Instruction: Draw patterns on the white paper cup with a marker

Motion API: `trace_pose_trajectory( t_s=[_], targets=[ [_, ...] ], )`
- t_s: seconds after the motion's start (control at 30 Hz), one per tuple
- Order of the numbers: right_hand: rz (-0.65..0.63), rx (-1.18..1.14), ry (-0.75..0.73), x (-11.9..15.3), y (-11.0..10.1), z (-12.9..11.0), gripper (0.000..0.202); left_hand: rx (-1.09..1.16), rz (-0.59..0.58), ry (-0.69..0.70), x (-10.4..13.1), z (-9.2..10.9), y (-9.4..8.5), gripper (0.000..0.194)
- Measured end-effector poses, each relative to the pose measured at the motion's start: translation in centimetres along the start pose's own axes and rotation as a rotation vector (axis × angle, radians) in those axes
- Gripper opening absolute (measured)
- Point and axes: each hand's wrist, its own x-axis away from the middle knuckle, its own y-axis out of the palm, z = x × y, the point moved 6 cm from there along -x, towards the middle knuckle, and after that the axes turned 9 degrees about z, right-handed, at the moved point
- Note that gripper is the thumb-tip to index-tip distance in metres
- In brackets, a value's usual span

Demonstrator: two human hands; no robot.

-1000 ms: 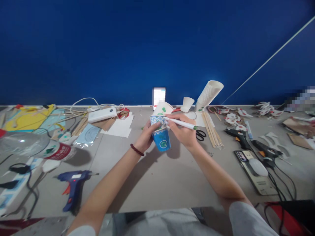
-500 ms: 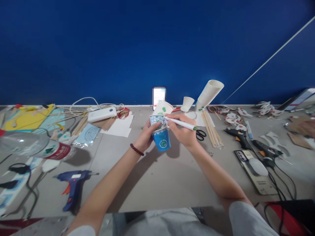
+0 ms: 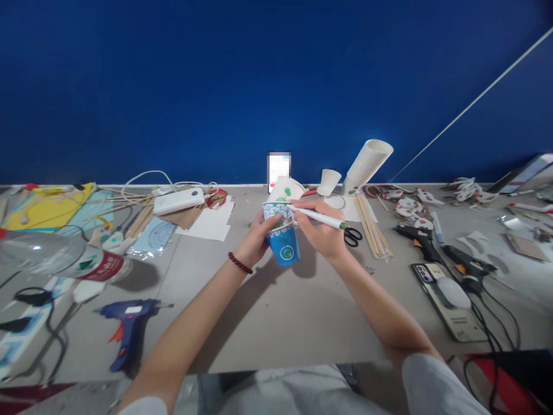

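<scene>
Blue patterned paper cups [image 3: 284, 246], one partly inside another, are held up over the middle of the table by my left hand [image 3: 256, 237], its thumb across the front. A white cup with green marks [image 3: 287, 190] sits just behind them. My right hand [image 3: 322, 230] grips a white marker with a green end [image 3: 322, 218], its tip at the upper blue cup's rim. A beaded bracelet circles my left wrist. The fingers of my left hand behind the cups are hidden.
A cup stack [image 3: 367, 167], small cup [image 3: 329, 182], scissors [image 3: 353, 237] and wooden sticks [image 3: 371, 227] lie right of centre. To the left are a blue glue gun [image 3: 129, 325], bottle [image 3: 64, 256] and power bank [image 3: 179, 201]. Black glue guns [image 3: 469, 266] and a phone [image 3: 464, 328] lie right.
Both hands, the cups and the marker look nearly unmoved. At the far right edge, a blurred hand or object over the brown piece has gone, and a red and white item now shows.
</scene>
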Motion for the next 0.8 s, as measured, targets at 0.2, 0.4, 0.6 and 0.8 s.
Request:
trace_pose_trajectory(
  t_s=[0.2,0.4,0.6,0.8],
  targets=[
    [0.019,0.042,-0.051,0.07,-0.01,-0.27,0.011,-0.015,0.006,-0.004,0.00,-0.05,0.01,0.048],
    [0.035,0.047,-0.048,0.05,-0.08,-0.31,0.011,-0.040,0.002,0.003,-0.01,-0.05,-0.05,0.051],
    [0.022,0.027,-0.030,0.04,-0.02,-0.22,0.010,-0.053,0.015,0.007,0.01,-0.02,-0.08,0.053],
    [0.010,0.038,0.007,0.16,0.09,0.19,0.010,-0.048,0.021,0.014,0.17,0.24,0.09,0.062]
  ],
)
